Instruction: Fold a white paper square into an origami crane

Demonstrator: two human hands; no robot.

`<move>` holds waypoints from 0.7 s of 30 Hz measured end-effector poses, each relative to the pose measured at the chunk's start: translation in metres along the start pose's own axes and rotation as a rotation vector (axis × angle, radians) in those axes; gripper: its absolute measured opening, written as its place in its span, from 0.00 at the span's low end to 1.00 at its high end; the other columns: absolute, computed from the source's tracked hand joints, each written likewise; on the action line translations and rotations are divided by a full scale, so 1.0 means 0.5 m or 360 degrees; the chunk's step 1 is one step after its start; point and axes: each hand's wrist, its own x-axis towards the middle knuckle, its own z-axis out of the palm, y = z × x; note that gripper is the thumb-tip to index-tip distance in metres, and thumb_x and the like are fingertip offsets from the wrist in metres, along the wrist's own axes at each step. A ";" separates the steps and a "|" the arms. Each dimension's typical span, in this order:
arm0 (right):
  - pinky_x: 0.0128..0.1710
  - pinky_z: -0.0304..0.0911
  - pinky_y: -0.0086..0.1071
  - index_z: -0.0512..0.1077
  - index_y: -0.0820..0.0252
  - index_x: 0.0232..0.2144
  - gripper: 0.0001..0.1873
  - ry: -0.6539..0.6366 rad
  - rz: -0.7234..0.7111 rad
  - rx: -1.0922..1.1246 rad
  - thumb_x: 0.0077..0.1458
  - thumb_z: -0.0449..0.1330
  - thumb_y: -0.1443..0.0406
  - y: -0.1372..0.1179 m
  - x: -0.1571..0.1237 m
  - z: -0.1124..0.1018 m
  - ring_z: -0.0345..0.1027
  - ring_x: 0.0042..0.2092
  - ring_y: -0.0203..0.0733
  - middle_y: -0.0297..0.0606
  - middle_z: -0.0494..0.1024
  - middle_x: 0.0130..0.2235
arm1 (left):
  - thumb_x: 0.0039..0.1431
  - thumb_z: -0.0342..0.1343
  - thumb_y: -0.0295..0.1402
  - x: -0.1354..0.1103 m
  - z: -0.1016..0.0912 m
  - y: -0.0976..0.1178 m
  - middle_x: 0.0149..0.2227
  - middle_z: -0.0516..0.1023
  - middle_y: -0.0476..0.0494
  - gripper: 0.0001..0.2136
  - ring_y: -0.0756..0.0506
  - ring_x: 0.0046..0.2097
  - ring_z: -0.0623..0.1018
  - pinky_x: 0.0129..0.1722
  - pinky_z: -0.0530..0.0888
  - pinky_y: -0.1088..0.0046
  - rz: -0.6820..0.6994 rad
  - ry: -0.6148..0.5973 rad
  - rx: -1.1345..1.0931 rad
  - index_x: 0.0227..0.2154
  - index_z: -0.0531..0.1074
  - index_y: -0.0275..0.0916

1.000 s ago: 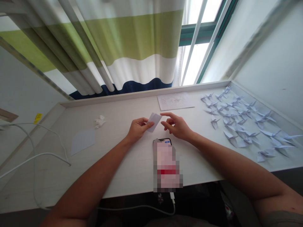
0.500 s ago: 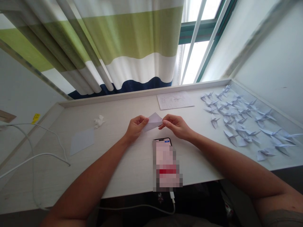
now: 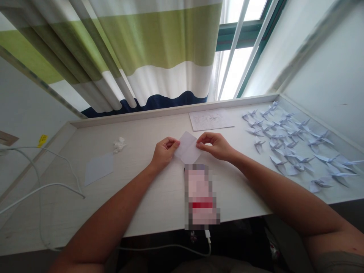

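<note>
A small white sheet of paper (image 3: 187, 148) is held up over the desk, turned cornerwise like a diamond, with a faint crease across it. My left hand (image 3: 165, 152) pinches its left side between thumb and fingers. On the opposite side, my right hand (image 3: 214, 146) grips the right corner with thumb and forefinger. Just below the paper lies a phone (image 3: 201, 195), its screen blurred out and a white charging cable (image 3: 207, 235) plugged into its lower end.
Several folded paper cranes (image 3: 290, 140) cover the desk's right side. A printed sheet (image 3: 212, 120) lies near the back ledge. To the left are another blank paper (image 3: 99, 168), a crumpled tissue (image 3: 119, 145) and white cables (image 3: 61, 185). A striped curtain (image 3: 159, 41) hangs behind.
The paper has opened out from a folded triangle-like shape into a broader diamond whose lower corner now reaches the phone's top. Both hands keep hold, the right shifting slightly.
</note>
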 end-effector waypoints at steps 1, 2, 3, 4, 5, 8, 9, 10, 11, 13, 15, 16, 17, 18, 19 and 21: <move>0.44 0.72 0.42 0.77 0.57 0.35 0.11 0.0025 -0.0023 -0.0024 0.56 0.70 0.56 0.007 0.002 -0.001 0.76 0.39 0.43 0.39 0.84 0.37 | 0.54 0.71 0.50 -0.001 0.000 -0.002 0.32 0.81 0.46 0.20 0.48 0.33 0.78 0.34 0.74 0.73 0.0032 0.0001 0.0043 0.35 0.75 0.38; 0.45 0.72 0.42 0.77 0.57 0.37 0.11 0.0054 -0.0044 -0.0057 0.56 0.69 0.57 0.015 0.004 -0.003 0.76 0.40 0.44 0.39 0.84 0.38 | 0.55 0.70 0.47 -0.002 0.001 -0.004 0.33 0.81 0.46 0.17 0.48 0.33 0.78 0.35 0.74 0.73 0.0078 0.0003 0.0107 0.36 0.75 0.39; 0.44 0.72 0.42 0.77 0.56 0.40 0.12 0.0077 -0.0051 -0.0098 0.56 0.69 0.58 0.022 0.006 -0.003 0.76 0.39 0.44 0.38 0.83 0.37 | 0.57 0.69 0.43 -0.003 0.002 -0.005 0.35 0.81 0.47 0.15 0.48 0.34 0.78 0.35 0.74 0.72 0.0138 0.0003 0.0200 0.38 0.74 0.39; 0.44 0.72 0.43 0.77 0.56 0.42 0.12 0.0087 -0.0047 -0.0146 0.57 0.68 0.59 0.028 0.007 -0.004 0.76 0.39 0.44 0.38 0.83 0.37 | 0.59 0.67 0.40 -0.006 0.004 -0.005 0.36 0.81 0.47 0.12 0.48 0.34 0.78 0.35 0.74 0.72 0.0210 -0.0002 0.0318 0.39 0.74 0.40; 0.46 0.71 0.43 0.77 0.56 0.43 0.12 0.0098 -0.0050 -0.0208 0.57 0.67 0.60 0.034 0.008 -0.004 0.76 0.40 0.45 0.37 0.82 0.36 | 0.61 0.65 0.37 -0.008 0.004 -0.005 0.37 0.80 0.47 0.09 0.48 0.35 0.77 0.36 0.74 0.72 0.0287 -0.0013 0.0452 0.40 0.75 0.41; 0.50 0.70 0.45 0.77 0.56 0.48 0.15 0.0097 -0.0058 -0.0354 0.58 0.65 0.63 0.045 0.010 -0.005 0.76 0.42 0.47 0.37 0.82 0.36 | 0.64 0.59 0.30 -0.013 0.005 -0.005 0.40 0.80 0.46 0.03 0.47 0.38 0.77 0.37 0.74 0.70 0.0462 -0.0098 0.0820 0.39 0.77 0.42; 0.51 0.70 0.45 0.76 0.56 0.50 0.17 0.0087 -0.0055 -0.0385 0.58 0.64 0.63 0.048 0.010 -0.006 0.76 0.42 0.47 0.37 0.82 0.36 | 0.64 0.58 0.28 -0.014 0.004 -0.005 0.42 0.80 0.45 0.04 0.45 0.41 0.77 0.40 0.75 0.68 0.0504 -0.0123 0.0914 0.39 0.77 0.42; 0.51 0.70 0.45 0.76 0.56 0.52 0.18 0.0068 -0.0045 -0.0411 0.58 0.64 0.64 0.049 0.011 -0.007 0.76 0.42 0.47 0.37 0.82 0.37 | 0.64 0.58 0.27 -0.014 0.004 -0.006 0.43 0.79 0.45 0.05 0.44 0.43 0.77 0.44 0.76 0.66 0.0542 -0.0139 0.1003 0.39 0.78 0.42; 0.50 0.70 0.45 0.76 0.57 0.54 0.20 0.0040 -0.0027 -0.0435 0.58 0.64 0.64 0.049 0.011 -0.009 0.76 0.42 0.47 0.38 0.82 0.37 | 0.64 0.59 0.27 -0.014 0.003 -0.007 0.44 0.79 0.44 0.06 0.42 0.47 0.77 0.48 0.77 0.63 0.0576 -0.0147 0.1088 0.39 0.79 0.43; 0.50 0.70 0.43 0.76 0.57 0.55 0.22 -0.0029 0.0017 -0.0484 0.57 0.64 0.66 0.049 0.011 -0.012 0.77 0.43 0.47 0.39 0.83 0.39 | 0.65 0.60 0.27 -0.014 0.001 -0.008 0.48 0.78 0.42 0.06 0.39 0.52 0.75 0.57 0.75 0.56 0.0635 -0.0155 0.1232 0.39 0.80 0.43; 0.51 0.69 0.43 0.77 0.57 0.55 0.23 -0.0081 0.0051 -0.0542 0.56 0.65 0.67 0.047 0.012 -0.016 0.77 0.44 0.47 0.40 0.83 0.42 | 0.66 0.60 0.28 -0.013 0.000 -0.009 0.50 0.78 0.40 0.07 0.38 0.54 0.73 0.60 0.73 0.53 0.0661 -0.0173 0.1308 0.39 0.82 0.43; 0.51 0.69 0.43 0.78 0.56 0.55 0.23 -0.0092 0.0059 -0.0571 0.56 0.65 0.67 0.047 0.011 -0.017 0.77 0.45 0.47 0.40 0.83 0.43 | 0.66 0.59 0.28 -0.013 -0.001 -0.010 0.51 0.78 0.40 0.07 0.38 0.55 0.73 0.60 0.73 0.53 0.0660 -0.0182 0.1318 0.39 0.82 0.44; 0.52 0.68 0.43 0.78 0.56 0.54 0.23 -0.0097 0.0061 -0.0593 0.56 0.65 0.67 0.046 0.011 -0.018 0.76 0.46 0.47 0.40 0.83 0.43 | 0.66 0.59 0.28 -0.012 -0.002 -0.010 0.51 0.79 0.40 0.07 0.38 0.55 0.73 0.60 0.73 0.53 0.0648 -0.0187 0.1311 0.40 0.82 0.44; 0.52 0.68 0.43 0.79 0.55 0.54 0.23 -0.0098 0.0060 -0.0607 0.55 0.65 0.67 0.045 0.011 -0.019 0.76 0.46 0.48 0.40 0.83 0.43 | 0.66 0.59 0.28 -0.011 -0.002 -0.010 0.50 0.79 0.41 0.07 0.38 0.55 0.74 0.60 0.73 0.53 0.0625 -0.0182 0.1287 0.42 0.82 0.44; 0.52 0.68 0.44 0.79 0.55 0.53 0.22 -0.0103 0.0059 -0.0613 0.55 0.66 0.67 0.044 0.011 -0.020 0.76 0.46 0.48 0.40 0.83 0.43 | 0.65 0.60 0.28 -0.010 -0.003 -0.010 0.50 0.80 0.41 0.08 0.38 0.55 0.75 0.60 0.73 0.53 0.0590 -0.0172 0.1252 0.44 0.81 0.44; 0.52 0.68 0.45 0.80 0.54 0.50 0.19 -0.0115 0.0056 -0.0612 0.55 0.66 0.66 0.041 0.011 -0.022 0.75 0.46 0.49 0.40 0.83 0.43 | 0.62 0.62 0.29 -0.007 -0.005 -0.011 0.48 0.82 0.41 0.12 0.38 0.54 0.76 0.60 0.74 0.54 0.0509 -0.0153 0.1164 0.48 0.80 0.43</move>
